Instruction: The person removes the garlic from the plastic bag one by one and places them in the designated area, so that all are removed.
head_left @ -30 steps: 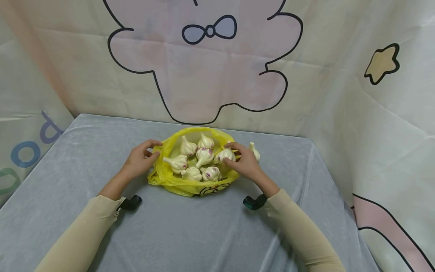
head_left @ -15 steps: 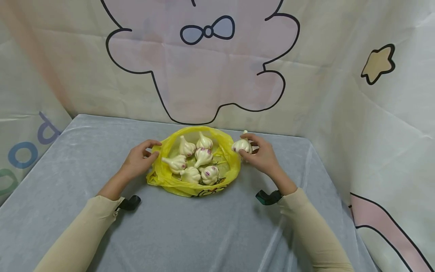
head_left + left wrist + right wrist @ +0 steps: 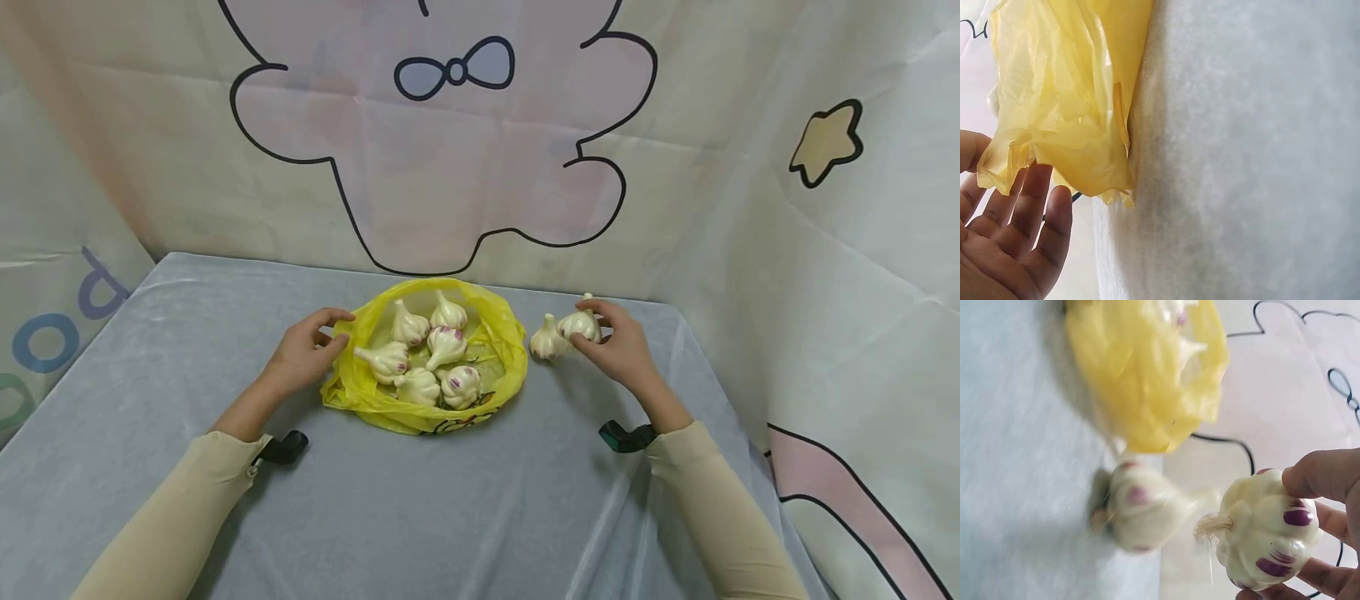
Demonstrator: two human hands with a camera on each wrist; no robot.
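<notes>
A yellow plastic bag (image 3: 420, 421) lies wide-mouthed on the table with several white, purple-marked garlic bulbs (image 3: 447, 346) inside. At its left rim my left hand (image 3: 303, 350) touches the plastic with loosely bent fingers; thumb and forefinger stand apart. In the left wrist view the crumpled bag edge (image 3: 1079, 156) covers some fingertips (image 3: 1059, 200). My right hand (image 3: 618, 346) grips one garlic bulb (image 3: 1269, 531) between thumb and fingers, right of the bag. Another garlic bulb (image 3: 548, 340) stands on the cloth between the bag and the held one.
Grey cloth (image 3: 450, 517) covers the table. A printed fabric backdrop (image 3: 487, 183) rises behind the far table edge, with more fabric (image 3: 862, 292) at the right side. Black wrist cameras (image 3: 285, 448) sit on both wrists.
My right hand has lifted a garlic bulb out of the bag and carried it right, past the bulb on the table. My left hand has stayed at the bag's left rim.
</notes>
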